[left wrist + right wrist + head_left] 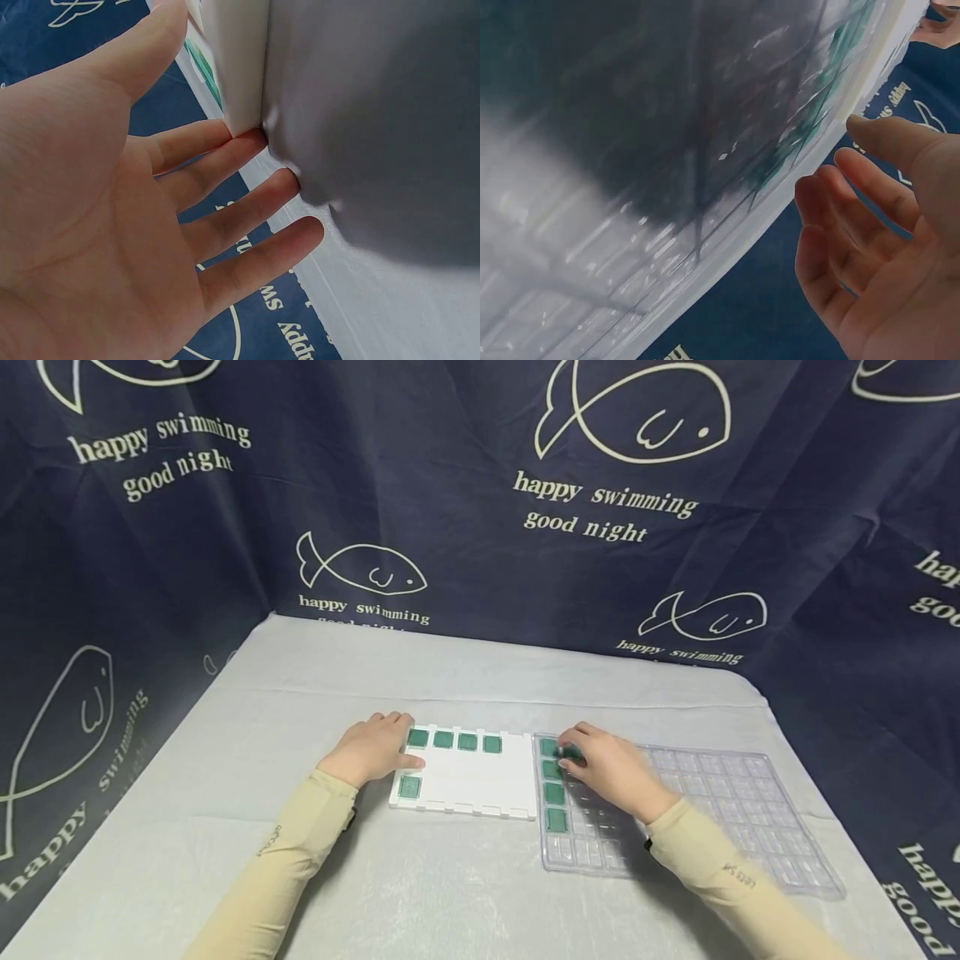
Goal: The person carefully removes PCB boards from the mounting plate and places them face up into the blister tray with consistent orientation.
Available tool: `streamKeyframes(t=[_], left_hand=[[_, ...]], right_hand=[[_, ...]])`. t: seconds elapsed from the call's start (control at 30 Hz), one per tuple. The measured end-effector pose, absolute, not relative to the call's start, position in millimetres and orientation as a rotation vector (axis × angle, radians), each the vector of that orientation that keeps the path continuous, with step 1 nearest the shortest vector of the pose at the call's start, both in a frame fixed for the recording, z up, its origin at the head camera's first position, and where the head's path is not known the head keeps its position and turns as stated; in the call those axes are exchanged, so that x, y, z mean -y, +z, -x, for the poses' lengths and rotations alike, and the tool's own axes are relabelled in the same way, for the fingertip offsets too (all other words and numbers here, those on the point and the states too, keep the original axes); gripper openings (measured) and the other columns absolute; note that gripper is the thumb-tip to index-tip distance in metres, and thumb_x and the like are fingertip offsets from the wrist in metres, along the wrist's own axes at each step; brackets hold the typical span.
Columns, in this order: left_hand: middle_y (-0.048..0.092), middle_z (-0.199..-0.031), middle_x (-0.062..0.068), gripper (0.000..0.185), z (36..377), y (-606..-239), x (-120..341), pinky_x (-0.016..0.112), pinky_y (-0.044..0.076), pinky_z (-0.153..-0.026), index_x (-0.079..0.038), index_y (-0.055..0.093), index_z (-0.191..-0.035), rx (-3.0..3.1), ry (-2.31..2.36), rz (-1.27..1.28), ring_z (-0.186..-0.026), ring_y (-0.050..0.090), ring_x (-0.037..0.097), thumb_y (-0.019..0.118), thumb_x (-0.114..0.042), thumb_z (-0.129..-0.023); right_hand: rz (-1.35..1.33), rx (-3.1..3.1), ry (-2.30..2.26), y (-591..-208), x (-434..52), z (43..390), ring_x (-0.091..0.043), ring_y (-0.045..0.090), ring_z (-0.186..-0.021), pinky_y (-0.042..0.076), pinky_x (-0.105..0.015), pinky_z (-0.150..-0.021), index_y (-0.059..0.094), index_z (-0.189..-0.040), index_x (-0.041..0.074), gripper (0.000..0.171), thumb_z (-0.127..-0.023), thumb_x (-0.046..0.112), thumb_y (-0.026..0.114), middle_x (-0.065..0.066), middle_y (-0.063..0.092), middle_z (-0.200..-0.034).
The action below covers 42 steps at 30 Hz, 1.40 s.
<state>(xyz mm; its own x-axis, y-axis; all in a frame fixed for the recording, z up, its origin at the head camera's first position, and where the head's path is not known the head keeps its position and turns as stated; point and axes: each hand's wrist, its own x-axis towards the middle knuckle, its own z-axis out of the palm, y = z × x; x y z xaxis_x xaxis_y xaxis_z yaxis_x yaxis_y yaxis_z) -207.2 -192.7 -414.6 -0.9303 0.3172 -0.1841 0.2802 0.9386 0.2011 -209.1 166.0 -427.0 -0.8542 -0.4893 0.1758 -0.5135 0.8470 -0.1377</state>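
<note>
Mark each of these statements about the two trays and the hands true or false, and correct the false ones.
1. The white tray lies to the left of the clear plastic tray. True.
2. The left hand rests at the white tray's left edge. True.
3. The white tray's top row holds six green squares. False: four show in that row, plus one lower at the left.
4. The right hand is over the clear tray's far right corner. False: it is at the left column, by the green squares there.
5. The table cover is dark blue. False: it is light grey; the backdrop is dark blue.
</note>
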Motion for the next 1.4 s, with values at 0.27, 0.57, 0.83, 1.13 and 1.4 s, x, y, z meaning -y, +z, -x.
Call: streamKeyframes(t=[0.27, 0.57, 0.83, 1.13, 1.4], left_hand=[[0.056, -0.146, 0.022, 0.079, 208.2, -416.3, 193.0, 0.056, 0.050, -0.106, 0.003, 0.046, -0.147, -2.884, 0.244, -0.459, -0.131, 0.055, 0.042, 0.070, -0.050, -0.092], [0.055, -0.147, 0.022, 0.079, 205.9, -414.9, 192.2, 0.056, 0.050, -0.107, 0.003, 0.046, -0.147, -2.877, 0.257, -0.456, -0.132, 0.055, 0.043, 0.070, -0.049, -0.092], [0.055, -0.147, 0.022, 0.079, 205.6, -416.1, 193.0, 0.057, 0.050, -0.107, 0.003, 0.047, -0.147, -2.878, 0.255, -0.455, -0.131, 0.055, 0.042, 0.070, -0.049, -0.092], [0.054, -0.148, 0.022, 0.079, 206.4, -416.1, 193.1, 0.057, 0.049, -0.108, 0.002, 0.046, -0.147, -2.875, 0.267, -0.451, -0.133, 0.054, 0.043, 0.069, -0.049, -0.093], [0.056, -0.146, 0.022, 0.078, 208.2, -415.7, 193.3, 0.057, 0.050, -0.106, 0.003, 0.047, -0.146, -2.885, 0.262, -0.473, -0.131, 0.056, 0.042, 0.070, -0.049, -0.092]], right_hand=[[-0.799, 2.858, 0.269, -426.4, -149.7, 197.9, -0.014, 0.069, -0.081, 0.061, -0.036, -0.069, 0.074, -0.111, 0.013, 0.027, -0.087, 0.022, 0.082, 0.000, 0.073, -0.107], [-0.860, 2.790, 0.233, -421.4, -121.3, 184.5, -0.012, 0.067, -0.073, 0.056, -0.029, -0.059, 0.074, -0.107, 0.015, 0.025, -0.085, 0.023, 0.083, 0.002, 0.072, -0.100], [-0.931, 2.805, 0.233, -414.2, -93.2, 176.1, -0.015, 0.071, -0.083, 0.060, -0.031, -0.068, 0.073, -0.110, 0.016, 0.027, -0.088, 0.028, 0.081, 0.003, 0.073, -0.103], [-1.070, 2.757, 0.236, -413.5, -65.6, 170.8, -0.015, 0.072, -0.079, 0.060, -0.031, -0.067, 0.073, -0.109, 0.016, 0.024, -0.090, 0.028, 0.079, 0.002, 0.073, -0.101], [-1.176, 2.703, 0.180, -413.9, -35.5, 163.2, -0.013, 0.071, -0.084, 0.061, -0.031, -0.071, 0.074, -0.111, 0.016, 0.026, -0.089, 0.028, 0.079, 0.003, 0.072, -0.101]])
